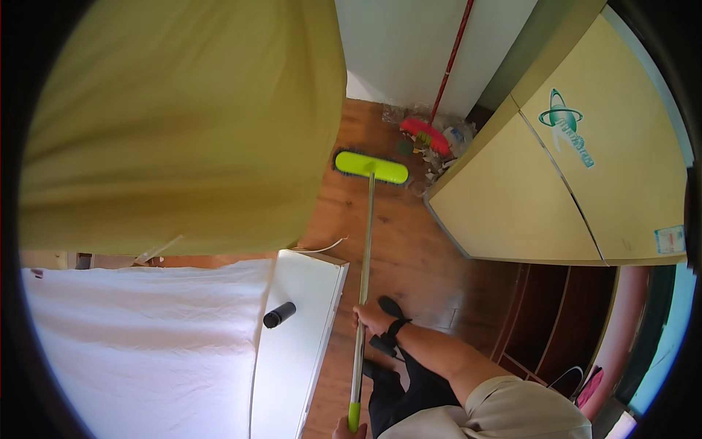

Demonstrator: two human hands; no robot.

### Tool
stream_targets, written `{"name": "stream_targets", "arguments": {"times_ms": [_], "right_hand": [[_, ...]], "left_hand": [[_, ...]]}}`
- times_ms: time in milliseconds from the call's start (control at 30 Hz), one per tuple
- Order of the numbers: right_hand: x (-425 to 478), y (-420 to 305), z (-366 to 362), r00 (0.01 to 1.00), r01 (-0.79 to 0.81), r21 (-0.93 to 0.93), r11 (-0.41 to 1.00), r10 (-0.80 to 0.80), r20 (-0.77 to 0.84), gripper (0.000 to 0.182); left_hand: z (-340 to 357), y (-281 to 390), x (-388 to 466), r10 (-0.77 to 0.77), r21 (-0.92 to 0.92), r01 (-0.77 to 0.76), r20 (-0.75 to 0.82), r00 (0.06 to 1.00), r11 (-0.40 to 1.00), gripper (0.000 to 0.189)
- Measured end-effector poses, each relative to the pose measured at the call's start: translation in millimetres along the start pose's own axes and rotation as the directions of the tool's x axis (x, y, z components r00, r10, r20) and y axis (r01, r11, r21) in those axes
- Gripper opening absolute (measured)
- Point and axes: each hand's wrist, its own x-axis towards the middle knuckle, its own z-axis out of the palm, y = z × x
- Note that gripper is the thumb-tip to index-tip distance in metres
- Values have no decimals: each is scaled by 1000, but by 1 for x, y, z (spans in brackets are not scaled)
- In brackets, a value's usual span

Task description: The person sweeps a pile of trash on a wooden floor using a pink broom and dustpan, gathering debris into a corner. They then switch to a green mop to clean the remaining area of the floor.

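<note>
My right hand [375,319], with a black band at the wrist, is closed around the middle of a metal pole [366,247]. Lower down, at the bottom edge of the picture, my left hand [349,431] grips the pole's green end grip [354,416] and is partly cut off. At the far end of the pole, a bright green mop head [372,167] with a dark fringe lies flat on the wooden floor [406,236]. Beyond it to the right, a red broom [425,135] leans at the wall among plastic wrappers and litter [459,137].
A yellow-green cloth [192,126] hangs at the left. Below it, a black cylinder [279,315] rests on a white surface [296,356] beside white fabric [148,340]. A cream cabinet [504,203] stands at the right, with dark red shelves [565,324] below it. A white cable [328,247] crosses the floor.
</note>
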Motion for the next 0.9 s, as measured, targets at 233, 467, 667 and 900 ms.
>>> {"name": "stream_targets", "arguments": {"times_ms": [233, 467, 667, 900], "right_hand": [[-8, 120, -3, 986, 19, 229, 973, 19, -166, 16], [-41, 118, -16, 962, -125, -66, 990, 104, -253, 23], [6, 243, -39, 980, 139, -543, 828, -195, -47, 28], [-69, 374, 36, 638, 726, -624, -289, -57, 768, 15]], "left_hand": [[-20, 1, -50, -92, 51, 87, 118, 989, 995, 35], [-2, -54, -56, 231, 52, -232, 24, 973, 971, 35], [8, -116, -99, 230, 78, -234, 56, 972, 969, 32], [-2, -216, -230, 34, 23, -35, 28, 999, 999, 36]]}}
